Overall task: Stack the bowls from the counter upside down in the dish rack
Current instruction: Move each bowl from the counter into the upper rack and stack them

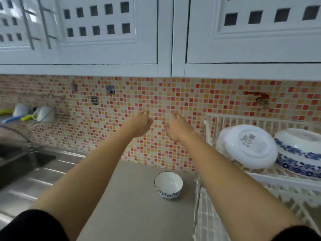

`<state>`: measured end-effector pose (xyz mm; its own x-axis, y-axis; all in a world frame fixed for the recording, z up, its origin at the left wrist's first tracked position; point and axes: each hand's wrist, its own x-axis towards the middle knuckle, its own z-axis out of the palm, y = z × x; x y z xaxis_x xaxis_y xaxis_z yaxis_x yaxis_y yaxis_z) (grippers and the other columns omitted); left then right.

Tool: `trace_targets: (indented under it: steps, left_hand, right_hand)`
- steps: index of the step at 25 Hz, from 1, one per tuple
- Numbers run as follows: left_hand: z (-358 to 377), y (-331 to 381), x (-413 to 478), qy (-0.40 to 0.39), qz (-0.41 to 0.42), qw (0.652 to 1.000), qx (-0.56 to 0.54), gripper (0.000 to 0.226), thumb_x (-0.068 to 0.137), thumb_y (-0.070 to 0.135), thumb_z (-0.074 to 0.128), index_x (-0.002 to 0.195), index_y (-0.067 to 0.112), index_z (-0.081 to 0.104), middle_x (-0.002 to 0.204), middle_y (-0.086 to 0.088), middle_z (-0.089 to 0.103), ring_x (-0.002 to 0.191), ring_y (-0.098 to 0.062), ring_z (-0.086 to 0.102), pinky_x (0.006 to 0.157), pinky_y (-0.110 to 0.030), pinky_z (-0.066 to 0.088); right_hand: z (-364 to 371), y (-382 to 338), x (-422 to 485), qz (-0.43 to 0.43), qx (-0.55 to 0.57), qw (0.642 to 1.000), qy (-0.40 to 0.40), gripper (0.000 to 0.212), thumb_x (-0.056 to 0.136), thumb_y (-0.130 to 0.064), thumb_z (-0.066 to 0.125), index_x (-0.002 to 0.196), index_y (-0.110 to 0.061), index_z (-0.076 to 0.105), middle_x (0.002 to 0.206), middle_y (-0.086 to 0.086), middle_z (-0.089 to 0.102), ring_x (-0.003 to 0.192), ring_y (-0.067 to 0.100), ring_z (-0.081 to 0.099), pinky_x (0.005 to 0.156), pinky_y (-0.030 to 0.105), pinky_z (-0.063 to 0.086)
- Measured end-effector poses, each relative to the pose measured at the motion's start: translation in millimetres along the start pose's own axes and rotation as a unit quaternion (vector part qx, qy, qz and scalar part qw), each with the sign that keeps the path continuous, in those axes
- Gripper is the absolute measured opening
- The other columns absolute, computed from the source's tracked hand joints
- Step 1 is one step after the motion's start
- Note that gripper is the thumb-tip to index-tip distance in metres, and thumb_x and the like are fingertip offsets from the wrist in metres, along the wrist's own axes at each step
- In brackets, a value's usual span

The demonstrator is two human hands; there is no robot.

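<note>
One small white bowl (168, 184) with a blue patterned band stands upright on the grey counter, close to the left edge of the white dish rack (225, 120). On the rack's upper tier a blue-and-white bowl (300, 152) rests upside down at the far right. My left hand (141, 123) and my right hand (177, 127) are stretched forward side by side, well above the counter bowl and in front of the tiled wall. Both hands hold nothing and their fingers are spread.
A white plate (248, 145) leans on edge in the rack beside the upturned bowl. A steel sink (22, 164) with drainboard lies to the left. White wall cabinets (111, 40) hang overhead. A wall shelf (34, 115) at far left holds cups and utensils.
</note>
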<state>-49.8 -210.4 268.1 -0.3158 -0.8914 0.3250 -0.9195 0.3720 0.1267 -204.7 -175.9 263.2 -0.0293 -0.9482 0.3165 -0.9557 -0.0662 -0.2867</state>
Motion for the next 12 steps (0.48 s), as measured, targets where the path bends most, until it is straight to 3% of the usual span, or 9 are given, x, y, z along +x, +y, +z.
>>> trace_targets:
  steps: [6, 12]
  left_hand:
    - [92, -52, 16, -0.123, 0.010, 0.991, -0.050, 0.056, 0.101, 0.033, 0.022, 0.146, 0.001, 0.017, 0.150, -0.019, 0.029, 0.137, -0.033, 0.030, 0.110, -0.044, 0.029]
    - [214, -56, 1, -0.234, 0.009, 0.969, -0.084, 0.057, 0.100, 0.035, 0.025, 0.144, -0.001, 0.019, 0.149, -0.022, 0.028, 0.136, -0.035, 0.030, 0.109, -0.043, 0.029]
  right_hand:
    - [106, 16, 6, 0.147, 0.023, 0.988, -0.030, 0.064, 0.098, -0.035, 0.037, 0.147, -0.001, 0.013, 0.154, 0.016, 0.020, 0.139, 0.031, 0.025, 0.110, 0.041, 0.030]
    - [206, 57, -19, 0.313, 0.049, 0.947, -0.050, 0.071, 0.095, -0.038, 0.043, 0.146, 0.001, 0.012, 0.151, 0.017, 0.024, 0.133, 0.034, 0.034, 0.106, 0.044, 0.036]
